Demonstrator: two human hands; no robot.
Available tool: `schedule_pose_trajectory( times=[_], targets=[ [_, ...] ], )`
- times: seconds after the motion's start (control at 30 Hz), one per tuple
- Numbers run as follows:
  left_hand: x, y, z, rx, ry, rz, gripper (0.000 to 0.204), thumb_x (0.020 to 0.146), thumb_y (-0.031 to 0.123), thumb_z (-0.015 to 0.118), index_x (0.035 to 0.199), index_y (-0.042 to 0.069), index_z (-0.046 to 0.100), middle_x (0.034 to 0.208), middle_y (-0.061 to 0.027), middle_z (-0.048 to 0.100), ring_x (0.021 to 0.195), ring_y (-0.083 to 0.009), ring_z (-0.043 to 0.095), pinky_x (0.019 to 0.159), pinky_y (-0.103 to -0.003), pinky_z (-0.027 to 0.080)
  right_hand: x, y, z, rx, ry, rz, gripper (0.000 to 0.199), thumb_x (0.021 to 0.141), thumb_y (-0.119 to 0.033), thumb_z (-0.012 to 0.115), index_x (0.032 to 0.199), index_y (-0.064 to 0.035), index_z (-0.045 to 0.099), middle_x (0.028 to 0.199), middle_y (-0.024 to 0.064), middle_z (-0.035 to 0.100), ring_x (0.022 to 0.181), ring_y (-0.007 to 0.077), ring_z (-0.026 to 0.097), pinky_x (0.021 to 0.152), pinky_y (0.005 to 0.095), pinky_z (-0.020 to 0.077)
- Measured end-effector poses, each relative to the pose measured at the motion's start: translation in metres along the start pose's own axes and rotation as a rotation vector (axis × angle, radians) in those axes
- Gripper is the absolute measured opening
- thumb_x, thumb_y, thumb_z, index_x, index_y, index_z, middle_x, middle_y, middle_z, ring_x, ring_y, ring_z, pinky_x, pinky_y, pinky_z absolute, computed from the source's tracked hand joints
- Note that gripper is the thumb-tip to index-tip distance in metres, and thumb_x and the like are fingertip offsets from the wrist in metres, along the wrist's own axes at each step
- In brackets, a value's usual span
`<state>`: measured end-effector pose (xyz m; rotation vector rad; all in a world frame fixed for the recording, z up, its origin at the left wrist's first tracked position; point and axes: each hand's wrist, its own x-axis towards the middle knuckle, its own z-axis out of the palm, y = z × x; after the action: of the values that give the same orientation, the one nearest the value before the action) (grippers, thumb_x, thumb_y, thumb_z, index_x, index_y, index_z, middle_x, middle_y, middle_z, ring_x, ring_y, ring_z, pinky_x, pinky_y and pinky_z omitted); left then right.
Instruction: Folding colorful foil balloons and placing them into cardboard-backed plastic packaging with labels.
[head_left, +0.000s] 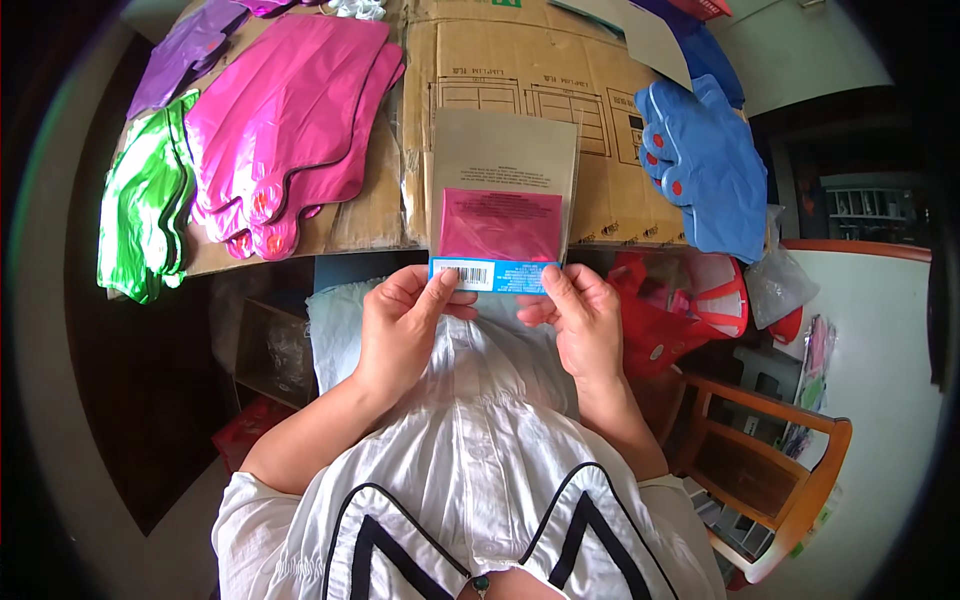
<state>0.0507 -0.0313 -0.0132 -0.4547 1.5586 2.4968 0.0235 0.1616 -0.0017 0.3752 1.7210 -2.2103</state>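
At frame centre, the left hand (400, 325) and right hand (580, 320) hold a clear packet (500, 200). Fingers clamp its blue bottom edge. Pink balloons (290, 120) lie upper left.

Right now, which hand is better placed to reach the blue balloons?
The right hand. The blue balloons lie on the cardboard on its side. The left hand would have to cross over. Both hands hold the packet by its lower edge.

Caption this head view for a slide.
Both hands, left hand and right hand, hold a clear packet over cardboard.
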Motion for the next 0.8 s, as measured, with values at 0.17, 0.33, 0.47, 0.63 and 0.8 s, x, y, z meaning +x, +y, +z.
schedule_pose_trajectory(
  times=[0.17,0.33,0.47,0.63,0.8],
  targets=[
    [0.001,0.000,0.000,-0.025,-0.013,-0.002,0.020,0.096,0.016,0.059,0.097,-0.003,0.063,0.087,-0.0113,0.069,0.077,-0.0166,0.067,0.074,-0.033,0.056,-0.007,-0.001,-0.006,0.135,-0.222,0.025,0.022,0.095,-0.015,0.058,0.108,0.0032,0.061,0.097,0.0128,0.068,0.083,0.0183,0.068,0.077,0.0314,0.0564],
    [0.001,0.004,0.000,-0.061,-0.098,-0.057,0.018,0.093,0.011,0.063,0.100,-0.005,0.062,0.090,-0.0122,0.069,0.081,-0.0180,0.067,0.078,-0.032,0.055,-0.004,-0.001,-0.009,0.070,-0.141,0.061,0.023,0.095,-0.018,0.059,0.104,0.0026,0.062,0.092,0.0130,0.069,0.076,0.0178,0.069,0.072,0.0301,0.0575],
    [0.003,0.002,-0.004,-0.054,-0.125,-0.084,0.017,0.093,0.011,0.063,0.101,-0.004,0.062,0.091,-0.0118,0.069,0.081,-0.0179,0.067,0.078,-0.032,0.056,-0.003,0.003,-0.009,0.069,-0.108,0.063,0.023,0.095,-0.019,0.061,0.104,0.0010,0.063,0.091,0.0122,0.070,0.072,0.0170,0.068,0.069,0.0293,0.0569],
    [0.002,-0.002,-0.001,-0.021,-0.118,-0.020,0.018,0.094,0.013,0.061,0.099,-0.004,0.062,0.091,-0.0119,0.069,0.080,-0.0165,0.067,0.076,-0.031,0.056,-0.007,0.011,-0.002,0.266,-0.081,0.083,0.018,0.094,-0.018,0.061,0.104,-0.0035,0.064,0.094,0.0087,0.069,0.076,0.0156,0.065,0.074,0.0307,0.0539],
    [-0.001,0.003,0.005,0.019,-0.131,-0.050,0.017,0.095,0.015,0.060,0.097,-0.002,0.063,0.090,-0.0104,0.070,0.083,-0.0158,0.067,0.077,-0.031,0.055,-0.007,0.026,0.006,0.402,-0.114,0.093,0.012,0.093,-0.016,0.062,0.100,-0.0062,0.066,0.092,0.0041,0.069,0.079,0.0129,0.063,0.075,0.0277,0.0506]
  ],
)
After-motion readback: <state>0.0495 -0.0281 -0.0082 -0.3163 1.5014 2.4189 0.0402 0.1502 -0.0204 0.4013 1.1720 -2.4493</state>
